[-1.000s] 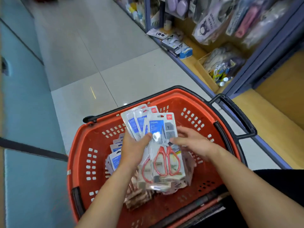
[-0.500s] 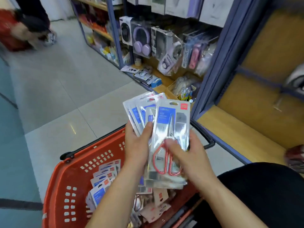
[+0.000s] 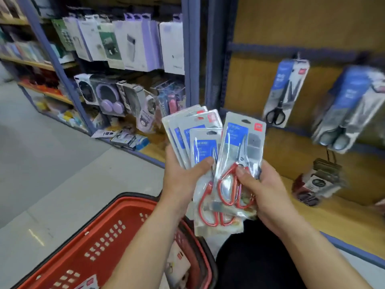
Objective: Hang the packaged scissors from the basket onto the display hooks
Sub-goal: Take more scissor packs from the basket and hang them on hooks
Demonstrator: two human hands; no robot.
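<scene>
fanning out from the left hand (image 3: 183,182) is a stack of packaged scissors (image 3: 193,132), thumb pressed across the front and fingers curled behind, held up above the red basket (image 3: 100,243), where a few more packs (image 3: 177,265) lie. the right hand (image 3: 264,192) pinches the foremost pack (image 3: 241,147) low down, over its red handles, tilting it clear of the rest. off to the right, black-handled scissors (image 3: 285,90) already hang from a hook (image 3: 298,56). the slick plastic looks like the trouble: drawing one pack free could drag its neighbours out from under the left thumb and spill them, and gripped so low, the card top may wobble and its hang hole miss the hook. each card shows a blue panel with white writing and a small red square logo, both too blurred to read.
</scene>
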